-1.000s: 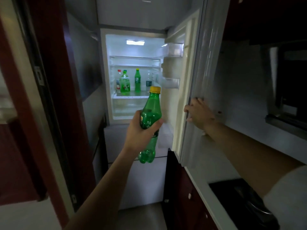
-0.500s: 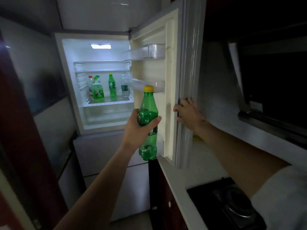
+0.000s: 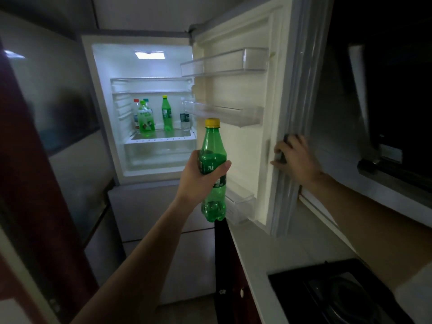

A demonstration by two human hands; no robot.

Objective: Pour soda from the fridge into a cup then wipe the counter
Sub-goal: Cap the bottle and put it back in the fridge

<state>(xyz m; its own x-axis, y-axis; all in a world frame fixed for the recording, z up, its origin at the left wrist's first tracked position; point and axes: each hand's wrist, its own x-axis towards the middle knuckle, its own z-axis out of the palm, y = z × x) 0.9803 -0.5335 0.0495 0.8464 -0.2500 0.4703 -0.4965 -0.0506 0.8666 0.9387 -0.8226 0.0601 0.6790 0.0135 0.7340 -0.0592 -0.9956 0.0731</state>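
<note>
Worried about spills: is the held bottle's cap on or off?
On: the yellow cap sits on the upright bottle the left hand grips.

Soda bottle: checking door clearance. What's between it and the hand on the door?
Head view: only the fridge door's bare inner panel, between soda bottle and right hand.

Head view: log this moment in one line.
left hand: holds capped bottle upright | right hand: grips door edge | fridge: open, lit, shelf bottles inside | pour: not begun
</note>
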